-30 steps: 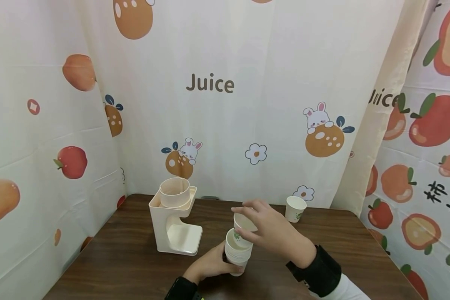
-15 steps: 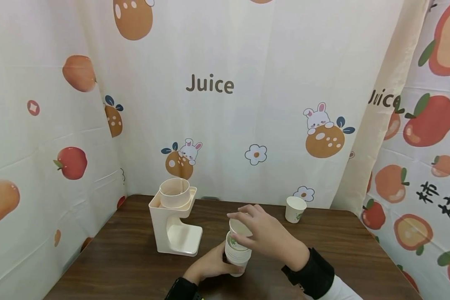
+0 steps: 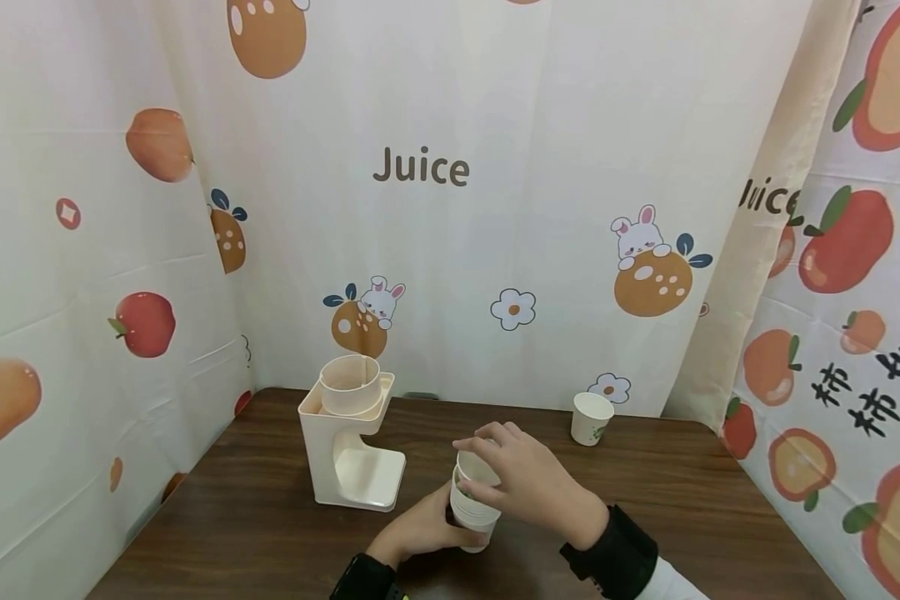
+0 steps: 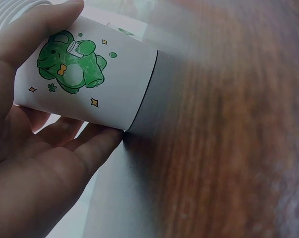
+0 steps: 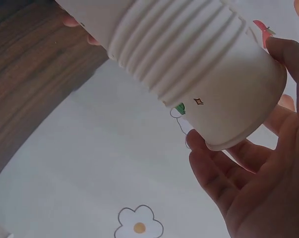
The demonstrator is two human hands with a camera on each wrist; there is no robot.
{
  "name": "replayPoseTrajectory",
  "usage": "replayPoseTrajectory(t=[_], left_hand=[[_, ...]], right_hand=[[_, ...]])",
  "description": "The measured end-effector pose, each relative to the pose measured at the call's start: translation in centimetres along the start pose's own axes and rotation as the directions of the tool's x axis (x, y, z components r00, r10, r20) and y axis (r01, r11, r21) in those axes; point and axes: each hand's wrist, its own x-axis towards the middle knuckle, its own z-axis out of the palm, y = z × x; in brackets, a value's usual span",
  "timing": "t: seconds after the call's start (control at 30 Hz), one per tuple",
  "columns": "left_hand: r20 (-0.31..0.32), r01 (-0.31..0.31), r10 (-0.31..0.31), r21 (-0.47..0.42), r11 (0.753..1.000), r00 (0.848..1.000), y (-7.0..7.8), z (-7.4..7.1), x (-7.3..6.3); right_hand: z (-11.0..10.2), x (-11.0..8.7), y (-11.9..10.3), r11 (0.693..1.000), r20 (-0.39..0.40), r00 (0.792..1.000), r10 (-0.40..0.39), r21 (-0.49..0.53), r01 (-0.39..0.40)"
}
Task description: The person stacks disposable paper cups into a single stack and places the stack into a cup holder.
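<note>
A stack of white paper cups [image 3: 472, 515] stands on the table, and my left hand [image 3: 418, 530] grips it low down. In the left wrist view, the thumb and fingers go round the bottom paper cup [image 4: 122, 74], which has a green bear print. My right hand [image 3: 531, 482] holds the topmost paper cup [image 5: 238, 101] near its rim, between thumb and fingers. That cup's lower part sits inside the stack, and its upper part sticks out above the stacked rims. Part of its print is hidden by the rims below.
A cream-coloured stand [image 3: 322, 454] with a round holder [image 3: 350, 386] on top is left of the stack. One single paper cup [image 3: 591, 419] stands upright at the back right of the brown wooden table [image 3: 682, 500]. Printed curtains [image 3: 435, 250] hang behind and at the sides.
My right hand has moved down and slightly left, and the topmost paper cup has sunk deeper into the stack. The left hand keeps its grip in the same place.
</note>
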Motion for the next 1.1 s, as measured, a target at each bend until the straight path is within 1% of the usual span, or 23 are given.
replayPoseTrajectory(t=[0.1, 0.17, 0.4, 0.57, 0.8, 1.1], left_hand=[[-0.006, 0.014, -0.014, -0.009, 1.0, 1.0, 0.0, 0.0, 0.0], [-0.007, 0.019, -0.019, -0.016, 1.0, 1.0, 0.1, 0.0, -0.1], [-0.004, 0.021, -0.022, -0.022, 1.0, 1.0, 0.1, 0.1, -0.1], [-0.002, 0.016, -0.016, -0.019, 1.0, 1.0, 0.0, 0.1, 0.0], [0.006, 0.014, -0.014, -0.032, 0.999, 1.0, 0.0, 0.1, 0.0], [-0.003, 0.01, -0.01, -0.01, 1.0, 1.0, -0.1, 0.1, 0.0]], right_hand=[[0.4, -0.1, 0.0, 0.999, -0.013, 0.999, -0.03, -0.016, 0.03], [0.6, -0.2, 0.0, 0.999, -0.009, 0.999, -0.034, -0.014, 0.034], [1.3, -0.5, -0.1, 1.0, 0.039, 0.999, -0.005, 0.023, 0.005], [1.5, -0.7, -0.1, 0.999, 0.055, 0.998, -0.001, 0.033, -0.001], [1.7, -0.8, 0.0, 0.999, 0.056, 0.998, -0.009, 0.032, 0.007], [1.8, -1.0, 0.3, 1.0, 0.061, 0.998, -0.005, 0.022, 0.004]])
